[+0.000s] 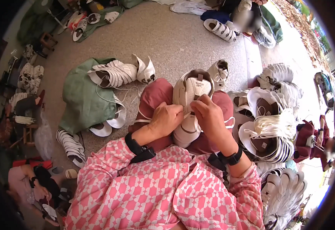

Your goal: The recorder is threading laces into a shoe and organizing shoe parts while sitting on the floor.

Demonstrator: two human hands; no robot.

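Note:
A white sneaker [186, 134] with a brown lining stands between my knees, its perforated tongue [197, 87] facing up. My left hand [165, 119] is closed in a pinch at the left edge of its lacing opening. On the other side, my right hand [209, 114] pinches close over the middle of the opening. White shoelace [230, 122] hangs out beyond my right hand, and more of it loops out beside my left wrist. The fingertips partly hide the lace and eyelets. Just past the sneaker stands another white shoe [218, 73].
At left, a green cloth [89, 97] lies beside a row of nested white shoe uppers [115, 73]. To my right are stacked uppers [267, 145] with a bundle of white laces [276, 124] on top. Other people sit working around, one at lower left [29, 184].

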